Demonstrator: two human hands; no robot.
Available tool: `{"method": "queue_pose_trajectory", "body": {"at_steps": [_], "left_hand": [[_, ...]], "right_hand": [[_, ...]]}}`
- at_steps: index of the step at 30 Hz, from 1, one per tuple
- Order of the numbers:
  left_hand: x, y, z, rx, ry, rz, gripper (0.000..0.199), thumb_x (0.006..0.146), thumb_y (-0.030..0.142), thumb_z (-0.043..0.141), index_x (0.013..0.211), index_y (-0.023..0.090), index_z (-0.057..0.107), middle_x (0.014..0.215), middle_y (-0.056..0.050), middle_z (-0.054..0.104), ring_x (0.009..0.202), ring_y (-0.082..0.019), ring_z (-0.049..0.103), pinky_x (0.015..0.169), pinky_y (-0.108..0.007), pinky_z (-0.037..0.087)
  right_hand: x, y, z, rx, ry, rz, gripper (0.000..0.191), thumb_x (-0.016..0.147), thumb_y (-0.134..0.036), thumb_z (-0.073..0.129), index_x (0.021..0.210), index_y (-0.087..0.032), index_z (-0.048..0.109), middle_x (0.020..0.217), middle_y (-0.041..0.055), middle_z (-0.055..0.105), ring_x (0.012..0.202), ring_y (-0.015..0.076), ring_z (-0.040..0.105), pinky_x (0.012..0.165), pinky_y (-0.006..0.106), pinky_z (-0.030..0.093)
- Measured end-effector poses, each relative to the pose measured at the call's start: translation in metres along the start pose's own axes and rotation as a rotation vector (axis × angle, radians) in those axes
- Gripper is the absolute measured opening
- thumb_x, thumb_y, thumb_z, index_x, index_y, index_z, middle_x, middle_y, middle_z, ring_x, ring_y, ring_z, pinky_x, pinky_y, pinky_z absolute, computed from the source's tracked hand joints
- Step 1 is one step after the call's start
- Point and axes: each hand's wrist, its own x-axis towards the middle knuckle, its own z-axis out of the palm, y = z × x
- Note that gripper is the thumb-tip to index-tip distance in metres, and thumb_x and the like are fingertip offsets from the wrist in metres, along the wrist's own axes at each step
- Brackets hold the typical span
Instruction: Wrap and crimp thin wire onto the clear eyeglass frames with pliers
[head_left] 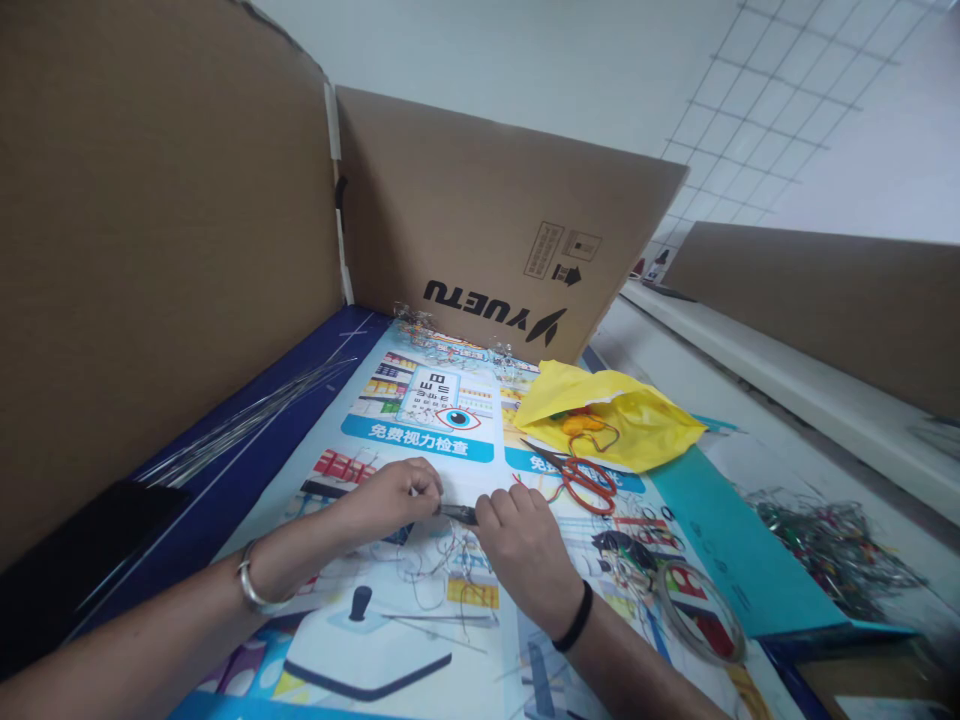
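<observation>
**Slim dark-metal pliers [459, 513] in the right hand [525, 550], nose at the left hand [397, 495]**

In the head view, the right fingers are wrapped around the pliers, whose handles are hidden in the palm. The nose points across to the left fingertips, which are curled together; what they pinch, if anything, is too small to tell.

The pliers should feel stiff, fairly light for metal, and perhaps slick toward the nose; the handles, deep in the palm, look the surest hold.

Just below the fingers, fine silvery loose wires [427, 580] lie tangled on a glossy blue-and-white printed sheet [360, 650]. They are likely almost weightless, springy and easily bent, best pinched near an end with the fingertips.

Beyond the right fingers lie orange-handled metal scissors [589, 485], probably best taken by the loops, beside a soft-looking yellow pouch [652, 430]. Well beyond the left fingers, to their left, is a bundle of long straight silvery wires [247, 410], whippy by the look of it.
</observation>
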Motion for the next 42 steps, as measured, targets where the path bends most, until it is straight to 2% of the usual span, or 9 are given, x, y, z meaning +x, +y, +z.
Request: {"method": "queue_pose_trajectory", "body": {"at_steps": [10, 16, 20, 25, 29, 34, 42], "left_hand": [[-0.001, 0.004, 0.001, -0.013, 0.016, -0.033, 0.015, 0.069, 0.016, 0.051, 0.054, 0.015, 0.053, 0.081, -0.002, 0.058, 0.079, -0.015, 0.055, 0.075, -0.025, 0.04], [0.0, 0.004, 0.001, -0.066, 0.013, -0.021, 0.016, 0.071, 0.018, 0.051, 0.055, 0.015, 0.053, 0.079, -0.003, 0.058, 0.076, -0.014, 0.055, 0.073, -0.025, 0.04], [0.001, -0.001, 0.002, -0.093, -0.002, 0.004, 0.015, 0.071, 0.016, 0.051, 0.057, 0.015, 0.055, 0.079, -0.002, 0.058, 0.075, -0.014, 0.054, 0.073, -0.024, 0.041], [0.002, -0.005, 0.002, -0.116, -0.003, 0.025, 0.015, 0.073, 0.016, 0.052, 0.058, 0.015, 0.056, 0.078, -0.001, 0.058, 0.079, -0.014, 0.055, 0.076, -0.023, 0.041], [0.002, -0.004, 0.002, -0.106, -0.002, 0.031, 0.015, 0.074, 0.019, 0.053, 0.06, 0.016, 0.057, 0.082, -0.002, 0.058, 0.08, -0.014, 0.055, 0.076, -0.024, 0.041], [0.001, 0.002, 0.001, -0.125, -0.014, 0.001, 0.017, 0.074, 0.024, 0.055, 0.06, 0.015, 0.057, 0.082, -0.002, 0.058, 0.08, -0.014, 0.055, 0.076, -0.025, 0.041], [-0.001, 0.005, -0.001, -0.156, -0.082, 0.006, 0.022, 0.077, 0.028, 0.053, 0.06, 0.015, 0.057, 0.075, -0.001, 0.057, 0.072, -0.012, 0.052, 0.068, -0.022, 0.041]], "right_hand": [[-0.001, 0.002, 0.002, 0.032, -0.021, -0.003, 0.004, 0.084, -0.016, 0.049, 0.081, -0.017, 0.052, 0.074, 0.0039, 0.05, 0.071, 0.0197, 0.041, 0.068, 0.035, 0.031], [-0.001, 0.002, 0.005, 0.141, -0.033, 0.072, 0.014, 0.085, -0.031, 0.052, 0.081, -0.018, 0.052, 0.074, 0.0037, 0.052, 0.071, 0.0194, 0.045, 0.069, 0.032, 0.032], [0.001, 0.005, 0.003, 0.199, -0.016, 0.137, 0.017, 0.084, -0.035, 0.054, 0.085, -0.018, 0.053, 0.076, 0.0037, 0.054, 0.075, 0.0191, 0.047, 0.073, 0.032, 0.033], [0.005, 0.012, -0.01, 0.168, -0.03, 0.132, 0.017, 0.084, -0.034, 0.054, 0.077, -0.019, 0.052, 0.076, 0.0037, 0.054, 0.074, 0.0188, 0.046, 0.069, 0.031, 0.031], [0.006, 0.015, -0.016, 0.178, -0.021, 0.135, 0.017, 0.084, -0.035, 0.054, 0.077, -0.019, 0.053, 0.074, 0.003, 0.055, 0.073, 0.0179, 0.047, 0.067, 0.03, 0.03], [0.005, 0.013, -0.014, 0.215, 0.009, 0.136, 0.019, 0.085, -0.036, 0.053, 0.076, -0.019, 0.053, 0.071, 0.0022, 0.056, 0.07, 0.0168, 0.048, 0.065, 0.028, 0.031], [0.004, 0.01, -0.007, 0.317, 0.001, 0.159, 0.018, 0.084, -0.035, 0.054, 0.075, -0.019, 0.055, 0.072, 0.0017, 0.059, 0.071, 0.0156, 0.052, 0.069, 0.026, 0.034]]}}
